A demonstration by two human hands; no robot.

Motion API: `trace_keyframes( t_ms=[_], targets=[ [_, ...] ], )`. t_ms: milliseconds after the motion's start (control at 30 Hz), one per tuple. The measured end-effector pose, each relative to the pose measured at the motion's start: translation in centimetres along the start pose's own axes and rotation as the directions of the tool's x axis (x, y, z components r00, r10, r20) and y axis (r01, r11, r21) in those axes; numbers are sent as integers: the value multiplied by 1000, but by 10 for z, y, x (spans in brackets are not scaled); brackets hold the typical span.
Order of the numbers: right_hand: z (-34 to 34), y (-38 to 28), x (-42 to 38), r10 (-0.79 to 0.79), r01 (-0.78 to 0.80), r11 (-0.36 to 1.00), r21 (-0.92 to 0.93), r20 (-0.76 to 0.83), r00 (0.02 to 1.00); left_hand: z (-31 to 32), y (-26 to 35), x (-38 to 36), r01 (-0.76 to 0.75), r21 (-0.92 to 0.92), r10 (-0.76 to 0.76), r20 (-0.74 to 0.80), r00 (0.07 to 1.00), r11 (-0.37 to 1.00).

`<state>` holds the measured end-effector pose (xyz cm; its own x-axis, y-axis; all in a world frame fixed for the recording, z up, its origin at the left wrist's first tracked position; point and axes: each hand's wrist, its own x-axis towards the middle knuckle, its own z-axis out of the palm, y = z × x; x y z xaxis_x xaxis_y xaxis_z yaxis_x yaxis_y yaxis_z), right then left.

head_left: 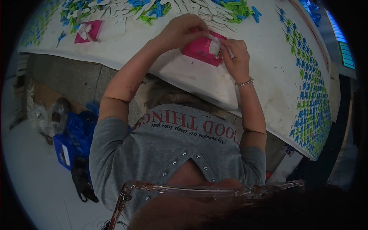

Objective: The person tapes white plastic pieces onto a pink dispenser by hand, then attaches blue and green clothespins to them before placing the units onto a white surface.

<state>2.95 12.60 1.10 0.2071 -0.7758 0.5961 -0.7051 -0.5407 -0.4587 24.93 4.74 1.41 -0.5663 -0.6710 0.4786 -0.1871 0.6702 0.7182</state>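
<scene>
A narrow white strip (213,39) stretches between my two hands above a pink tray (193,49). My left hand (186,31) comes over the tray's far left side, its fingertips closed on the strip's left end. At the tray's right side, my right hand (237,58) pinches the other end between thumb and finger. A white pad-like piece (214,48) lies on the tray under the strip. What the strip is made of cannot be made out.
Beyond my hands lie heaps of flat white pieces (122,14) and loose green and blue clothespins (156,10). Rows of clothespins (311,103) cover the table's right side. A second pink tray (93,32) with crumpled white material stands at left. Blue bags (78,128) lie below.
</scene>
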Motion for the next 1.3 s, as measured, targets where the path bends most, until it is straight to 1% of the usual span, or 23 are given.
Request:
trace_keyframes(
  t_ms=[67,100,233,300,400,500,567,600,667,700,733,767,800,833,900,967,1033,1100,1133,1200,1233,1267,1300],
  targets=[
    [-5,5,-6,33,-32,999,-11,58,998,6,0,-1,-6,12,6,27,1000,1000],
    [-7,5,-7,32,-31,999,-12,60,998,9,0,-1,-12,20,11,59,998,1000],
    [-10,6,-12,54,-49,997,-63,77,996,17,-4,2,-50,57,45,74,996,997],
    [-10,7,-12,55,-50,996,-72,71,996,18,-5,4,-50,66,43,93,995,997],
    [-12,7,-9,4,-2,994,-110,15,1000,21,-5,6,-69,56,63,106,992,996],
    [-21,2,1,39,-42,995,-93,-38,999,27,1,10,-65,76,56,115,992,995],
    [-27,-6,9,156,-155,987,28,-39,987,31,3,13,-98,74,91,95,991,992],
    [-27,-7,10,155,-154,988,24,-44,987,34,4,14,-126,72,121,72,990,989],
    [-24,-8,15,288,-267,907,324,-17,957,37,6,17,-125,94,116,92,989,988],
    [-21,-6,17,284,-261,910,323,-23,959,37,8,18,-118,117,105,112,988,986],
    [-17,-3,15,311,-271,845,460,-12,950,38,8,18,-125,120,112,110,988,985],
    [-12,-1,14,335,-274,761,588,5,942,39,9,18,-88,81,80,99,992,993],
    [-9,0,11,330,-268,764,588,1,944,40,9,17,-51,41,47,89,995,998],
    [-5,0,8,342,-295,755,585,32,939,41,8,15,-54,43,50,88,995,998],
    [4,3,1,353,-322,747,582,62,933,42,8,12,11,-41,-10,24,1000,999],
    [11,6,-3,395,-346,679,648,75,916,40,8,10,19,-54,-17,35,999,998],
    [13,5,-3,398,-355,690,631,79,914,36,11,10,21,-67,-18,50,999,998],
    [14,2,0,400,-360,701,615,78,913,31,17,14,7,-102,-9,-19,1000,995],
    [14,-1,0,404,-380,710,593,98,909,26,21,14,4,-100,-5,-14,1000,995],
    [14,-3,1,408,-398,719,570,118,905,14,35,16,72,-24,-71,39,997,997],
    [14,-3,0,416,-420,735,532,135,899,11,37,18,71,-22,-70,39,997,997],
    [15,-4,0,426,-442,749,493,153,892,8,38,19,37,-28,-35,54,998,999],
    [16,-4,0,425,-441,749,494,152,893,7,39,20,3,-34,0,69,998,999]
  ],
)
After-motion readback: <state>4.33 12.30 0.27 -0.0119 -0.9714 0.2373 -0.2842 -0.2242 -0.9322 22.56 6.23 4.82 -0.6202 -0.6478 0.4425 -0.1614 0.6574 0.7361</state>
